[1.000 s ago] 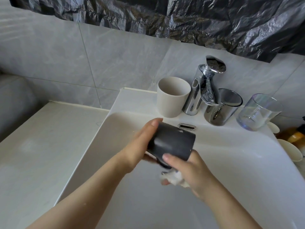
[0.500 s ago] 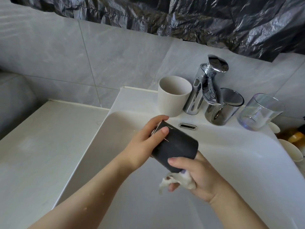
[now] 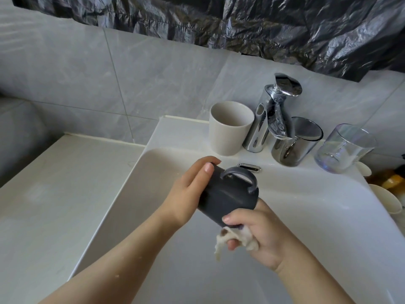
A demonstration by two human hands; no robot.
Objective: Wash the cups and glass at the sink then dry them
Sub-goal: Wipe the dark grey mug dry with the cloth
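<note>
— How far along?
— Partway, I judge. Over the sink [image 3: 306,216], one dark mug [image 3: 228,200] is in hand, tilted, handle up. The beige cup [image 3: 230,128], shiny cup [image 3: 293,143] and glass [image 3: 344,148] stand on the back rim; washed or not, I cannot tell.
— The grip?
— Left hand [image 3: 186,194] wraps the mug's upper end. Right hand [image 3: 260,235] has its thumb on the lower edge and its fingers curled round a wadded cloth [image 3: 223,240].

Both bare forearms reach in from the bottom edge and meet in the middle. The left hand [image 3: 186,194] wraps round one end of a dark mug [image 3: 228,200], its thumb lying over the top. The right hand [image 3: 263,240] sits lower, fingers [image 3: 232,245] curled round a crumpled white cloth [image 3: 248,236], thumb pressed against the mug's side.
</note>
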